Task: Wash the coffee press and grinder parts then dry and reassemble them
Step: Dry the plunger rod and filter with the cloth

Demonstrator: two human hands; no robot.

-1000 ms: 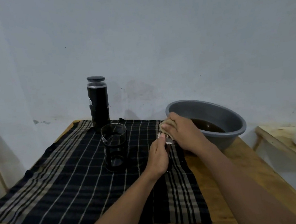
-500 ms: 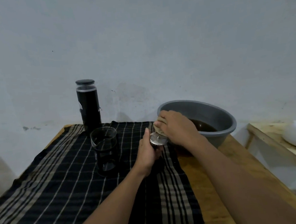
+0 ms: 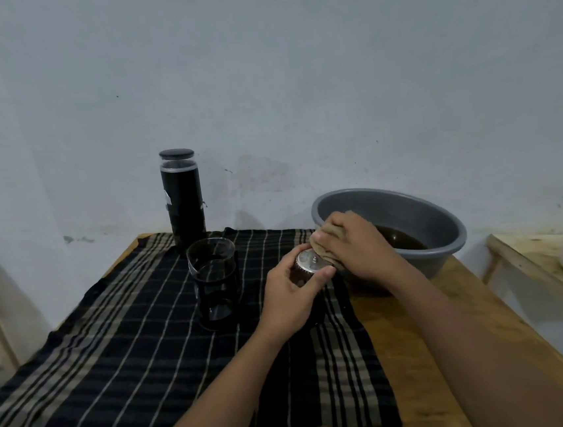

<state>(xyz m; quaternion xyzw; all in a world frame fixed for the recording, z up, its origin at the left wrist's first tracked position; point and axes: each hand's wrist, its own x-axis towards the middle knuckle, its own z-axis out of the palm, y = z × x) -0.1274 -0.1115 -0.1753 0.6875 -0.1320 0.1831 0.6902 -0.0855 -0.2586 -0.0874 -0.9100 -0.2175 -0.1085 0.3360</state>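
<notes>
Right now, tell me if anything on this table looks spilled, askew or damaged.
Nothing looks spilled or broken. The one oddity: the water in the round grey plastic basin is dark brown, not clear. The tall black cylindrical grinder and the glass press beaker stand upright on the black striped cloth.

1. tablecloth [image 3: 131, 348]: black with tan and white plaid lines
2. grinder [image 3: 183, 205]: all black (silver ring up top)
3. basin [image 3: 447, 231]: grey, water [image 3: 402, 237] inside dark brown
4. rag [image 3: 327, 240]: tan, filter disc [image 3: 308, 260]: shiny silver
</notes>
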